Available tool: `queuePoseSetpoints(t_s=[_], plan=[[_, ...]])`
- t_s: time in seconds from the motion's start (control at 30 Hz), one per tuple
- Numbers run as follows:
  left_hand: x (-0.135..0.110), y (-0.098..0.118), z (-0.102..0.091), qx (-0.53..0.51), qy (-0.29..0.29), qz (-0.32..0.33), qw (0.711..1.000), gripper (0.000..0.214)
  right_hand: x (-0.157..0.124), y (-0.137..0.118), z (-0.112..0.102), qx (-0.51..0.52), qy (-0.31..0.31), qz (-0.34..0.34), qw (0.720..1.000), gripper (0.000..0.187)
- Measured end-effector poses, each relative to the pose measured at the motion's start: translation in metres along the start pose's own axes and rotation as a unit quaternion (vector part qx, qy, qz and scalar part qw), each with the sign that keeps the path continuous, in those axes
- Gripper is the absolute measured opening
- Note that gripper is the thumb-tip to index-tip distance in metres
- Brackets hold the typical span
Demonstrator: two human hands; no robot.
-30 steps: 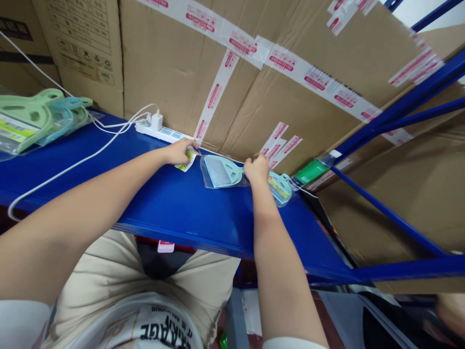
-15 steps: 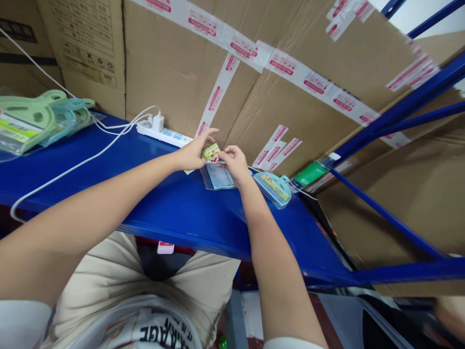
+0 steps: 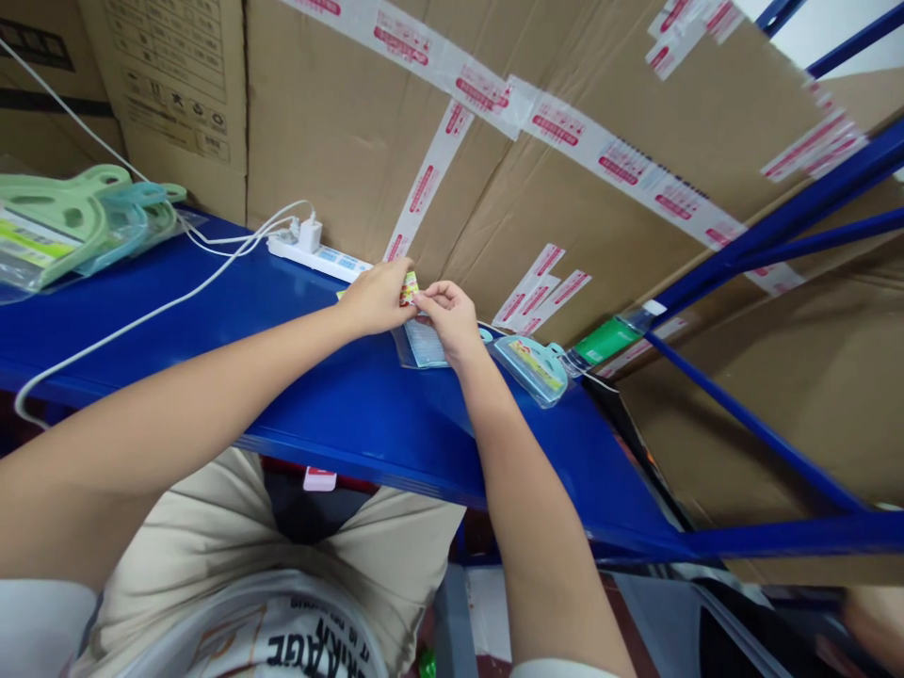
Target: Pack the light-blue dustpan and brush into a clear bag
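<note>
The left hand (image 3: 381, 297) grips 1 small printed card (image 3: 409, 288) while the right hand (image 3: 450, 318) pinches its edge, near a bagged pale-blue dustpan (image 3: 427, 348).

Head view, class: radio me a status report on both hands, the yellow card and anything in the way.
Left hand holding yellow card. Right hand at card's edge. Bagged blue dustpan partly hidden by hands; power strip beside left hand.
</note>
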State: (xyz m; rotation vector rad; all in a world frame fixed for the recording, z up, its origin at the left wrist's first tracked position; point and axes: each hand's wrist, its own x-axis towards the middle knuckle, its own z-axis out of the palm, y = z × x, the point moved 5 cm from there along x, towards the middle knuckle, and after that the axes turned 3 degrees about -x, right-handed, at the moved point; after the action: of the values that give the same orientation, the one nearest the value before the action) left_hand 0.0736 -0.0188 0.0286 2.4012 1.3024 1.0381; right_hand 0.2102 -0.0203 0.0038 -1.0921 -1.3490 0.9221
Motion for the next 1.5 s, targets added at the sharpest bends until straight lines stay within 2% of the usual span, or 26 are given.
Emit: queuePoseSetpoints(t_s=[0.1,0.23,0.5,0.77,1.0,1.1,1.17,1.27,1.3,1.37,1.5], plan=[[-0.001,0.000,-0.002,0.024,-0.029,-0.021,0.999,0.044,-0.003,-0.003,0.003,-0.011,-0.005,-0.017,1.000,0.032],[-0.003,0.001,-0.002,0.046,-0.048,-0.011,0.998,0.035,-0.002,-0.003,0.005,-0.022,-0.014,-0.048,0.998,0.034],[-0.004,0.001,0.003,0.081,-0.075,-0.012,0.994,0.036,-0.002,-0.009,0.004,-0.042,-0.014,-0.091,0.995,0.027],[-0.001,-0.007,0.001,0.127,-0.103,-0.027,0.986,0.044,0.004,-0.014,-0.022,-0.034,0.077,-0.059,0.995,0.026],[0.003,-0.015,-0.001,0.151,-0.112,-0.042,0.981,0.045,0.012,-0.008,-0.045,-0.004,0.123,-0.038,0.992,0.026],[0.005,-0.024,-0.003,0.165,-0.107,-0.062,0.978,0.039,0.018,-0.003,-0.056,-0.012,0.143,-0.057,0.988,0.026],[0.006,-0.033,-0.010,0.164,-0.087,-0.098,0.978,0.036,0.022,-0.002,-0.064,-0.027,0.160,-0.087,0.983,0.026],[0.009,-0.046,-0.027,0.125,-0.006,-0.134,0.983,0.041,0.025,-0.001,-0.071,-0.059,0.170,-0.136,0.974,0.026],[0.010,-0.047,-0.032,0.101,0.023,-0.122,0.987,0.047,0.026,-0.002,-0.071,-0.072,0.169,-0.151,0.971,0.026],[0.011,-0.042,-0.034,0.050,0.055,-0.058,0.996,0.060,0.024,-0.003,-0.066,-0.101,0.157,-0.178,0.966,0.027],[0.006,-0.009,-0.015,0.003,0.028,0.088,0.996,0.084,0.014,-0.008,-0.034,-0.151,0.097,-0.215,0.960,0.028]])
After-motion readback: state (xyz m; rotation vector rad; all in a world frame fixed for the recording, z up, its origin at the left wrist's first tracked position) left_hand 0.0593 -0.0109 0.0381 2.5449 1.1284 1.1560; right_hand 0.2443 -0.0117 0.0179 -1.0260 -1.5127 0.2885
